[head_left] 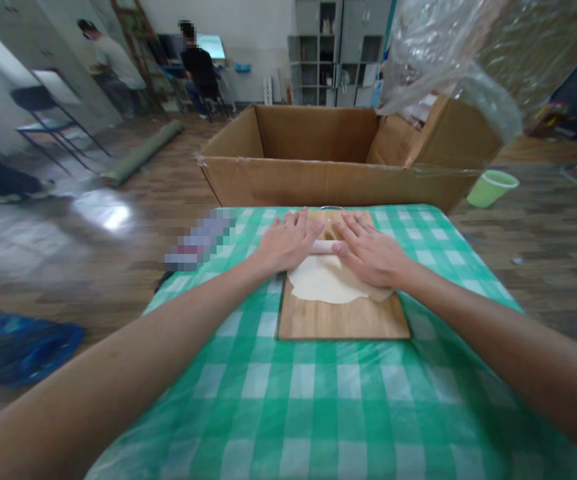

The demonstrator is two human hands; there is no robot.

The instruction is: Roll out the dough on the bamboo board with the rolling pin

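My left hand (pixel 290 240) lies flat with its fingers stretched forward, palm down over the left part of a pale rolling pin (pixel 323 247). On the right part rests my right hand (pixel 370 251), fingers extended and spread. Only the pin's middle shows between the hands; both ends are hidden under them. Beneath and in front of the pin, a thin flat sheet of cream-coloured dough (pixel 326 283) with an uneven edge spreads across a wooden cutting board (pixel 343 325). Part of the dough is covered by my right hand.
A green-and-white checked cloth (pixel 278 393) covers the table. Behind it stands a large open cardboard box (pixel 328 181) with clear plastic wrap (pixel 433 60). A blurred-out object (pixel 201 241) lies at the table's left edge. A green bucket (pixel 492 189) is on the floor. Two people sit farther back.
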